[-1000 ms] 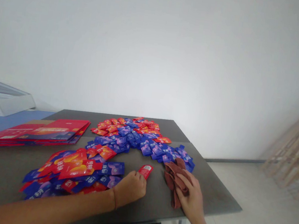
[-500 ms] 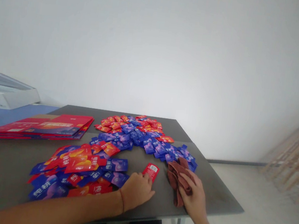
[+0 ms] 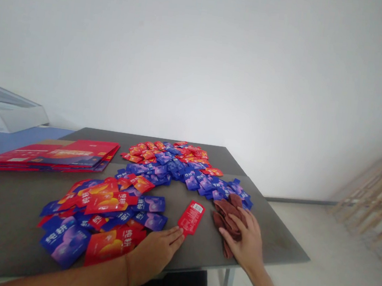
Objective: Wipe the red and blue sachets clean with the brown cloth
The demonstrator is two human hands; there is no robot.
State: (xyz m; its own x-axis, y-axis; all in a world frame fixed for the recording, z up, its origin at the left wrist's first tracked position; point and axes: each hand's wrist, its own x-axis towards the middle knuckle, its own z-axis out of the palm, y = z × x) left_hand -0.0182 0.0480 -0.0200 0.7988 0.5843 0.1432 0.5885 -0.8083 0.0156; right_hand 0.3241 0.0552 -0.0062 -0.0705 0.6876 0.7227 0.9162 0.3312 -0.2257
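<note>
While left grip touches red sachet, right grip holds cloth

A grey desk bears flat red packaging stacked across its left edge, a heap of red and blue sachets near its front edge, a second heap from the far edge toward the right, and, nearer the front, one red sachet and a brown cloth

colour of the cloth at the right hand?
Reddish brown. The cloth shows best in the head view, partly covered by the right hand.
</note>
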